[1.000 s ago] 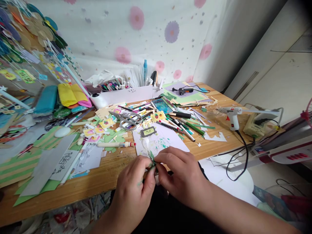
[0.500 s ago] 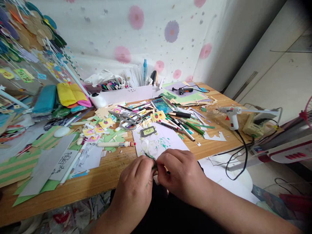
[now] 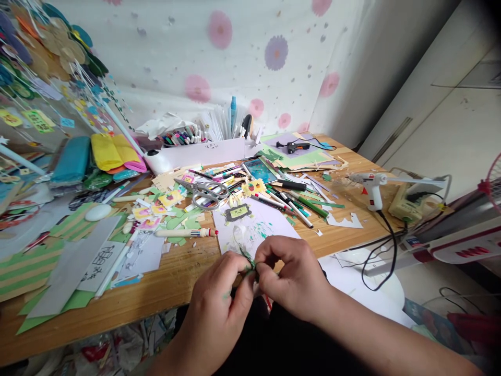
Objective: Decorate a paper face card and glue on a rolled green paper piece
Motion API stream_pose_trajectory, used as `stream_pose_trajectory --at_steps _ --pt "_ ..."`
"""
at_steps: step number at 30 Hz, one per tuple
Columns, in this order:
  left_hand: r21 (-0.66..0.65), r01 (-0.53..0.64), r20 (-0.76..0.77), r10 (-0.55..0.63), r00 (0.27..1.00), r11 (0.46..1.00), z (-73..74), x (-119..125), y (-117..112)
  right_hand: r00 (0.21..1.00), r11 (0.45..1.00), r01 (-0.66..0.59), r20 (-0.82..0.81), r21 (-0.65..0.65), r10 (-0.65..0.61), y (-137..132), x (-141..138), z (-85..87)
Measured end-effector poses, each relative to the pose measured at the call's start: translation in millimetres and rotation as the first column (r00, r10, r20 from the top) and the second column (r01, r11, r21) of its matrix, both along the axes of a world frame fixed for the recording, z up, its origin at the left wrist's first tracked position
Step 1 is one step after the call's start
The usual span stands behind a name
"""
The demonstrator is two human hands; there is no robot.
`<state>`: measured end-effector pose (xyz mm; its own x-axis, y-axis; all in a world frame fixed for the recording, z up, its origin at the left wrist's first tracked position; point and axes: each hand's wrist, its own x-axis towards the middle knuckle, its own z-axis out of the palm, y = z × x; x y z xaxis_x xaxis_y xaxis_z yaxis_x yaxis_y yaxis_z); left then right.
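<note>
My left hand (image 3: 221, 300) and my right hand (image 3: 291, 279) meet at the near edge of the wooden table (image 3: 172, 284). Both pinch a small green paper piece (image 3: 250, 262) between thumb and fingertips; most of it is hidden by the fingers. Green smears mark my left fingers. Just beyond the hands lies a white sheet (image 3: 256, 230) with green marks and a small green square cut-out (image 3: 238, 212) with a face on it.
Scissors (image 3: 203, 192), several marker pens (image 3: 289, 201), a phone (image 3: 260, 169), a fat multi-colour pen (image 3: 186, 233) and paper scraps cover the table. A glue gun (image 3: 370, 185) with its black cable stands at the right by a power strip (image 3: 409, 203). A white pen tray (image 3: 203, 149) sits behind.
Both hands have shifted slightly and risen a little toward the table edge, still working the green piece; my right fingers curl more tightly over it.
</note>
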<state>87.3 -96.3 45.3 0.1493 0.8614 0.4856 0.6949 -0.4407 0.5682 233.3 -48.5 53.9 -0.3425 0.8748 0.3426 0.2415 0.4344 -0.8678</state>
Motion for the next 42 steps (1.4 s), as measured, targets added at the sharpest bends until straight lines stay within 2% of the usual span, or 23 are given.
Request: stream_pose_trajectory --at_steps 5,7,12,18,24,28,34,37,42 --pt "-0.081 -0.001 0.046 0.004 0.999 0.997 2.4 -5 -1 1.000 0.999 -0.017 -0.012 -0.045 0.017 -2 -1 2.1" --pt "-0.041 -0.024 -0.002 0.023 1.000 0.999 1.8 -5 -1 1.000 0.999 -0.022 -0.001 -0.023 0.022 -2 -2 1.7" --pt "0.165 -0.057 -0.144 0.081 0.986 0.985 -0.4 -3 0 0.999 0.996 -0.045 0.029 0.081 0.043 0 0 -2.2" --pt "0.191 -0.031 -0.229 0.075 0.970 0.981 1.0 -5 1 0.985 0.964 -0.149 0.118 0.220 0.126 2 8 1.0" --pt "0.199 0.023 -0.315 0.041 0.948 0.980 4.4 -8 2 0.968 0.948 -0.139 0.240 0.288 0.069 3 7 5.4" --pt "0.195 0.026 -0.289 0.032 0.957 0.980 4.3 -6 1 0.971 0.952 -0.115 0.234 0.283 0.047 2 4 2.3" --pt "0.225 -0.011 -0.180 0.052 0.982 0.974 2.6 -2 2 0.997 0.975 -0.047 0.069 0.215 0.033 2 -1 -3.4" --pt "0.249 -0.064 -0.153 0.104 0.983 0.966 0.2 -1 3 0.998 0.977 -0.034 0.066 0.210 0.021 2 -4 -4.1" --pt "0.266 -0.153 -0.209 0.212 0.955 0.952 -4.4 -1 1 0.994 0.968 -0.028 0.113 0.248 0.000 1 -7 -3.6"
